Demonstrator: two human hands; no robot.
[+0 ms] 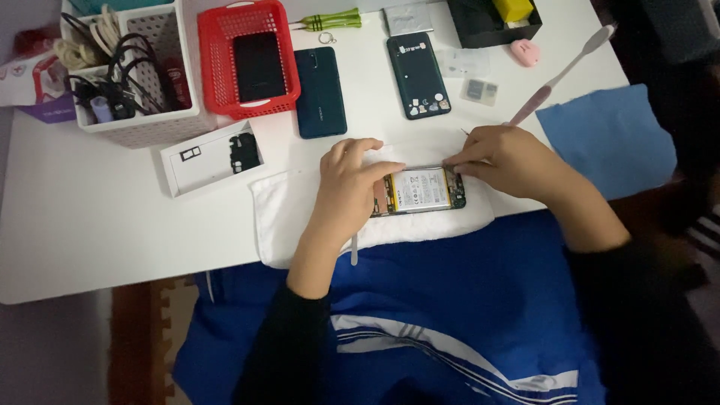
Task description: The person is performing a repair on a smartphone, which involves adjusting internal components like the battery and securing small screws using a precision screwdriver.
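Observation:
An opened phone (420, 191) with its battery showing lies on a white towel (285, 210) at the table's near edge. My left hand (349, 187) rests on the phone's left end, fingers curled over its top edge. My right hand (506, 161) pinches a thin metal tool against the phone's upper right corner. A slim white stick (354, 251) pokes out below my left hand.
Behind the towel lie a dark teal phone (320, 91), a dark phone case (418, 75), a red basket (247, 56) with a black phone, a white bin (131, 71) of cables, a white tray (214, 157), a pink toothbrush (559, 75) and a blue cloth (611, 139).

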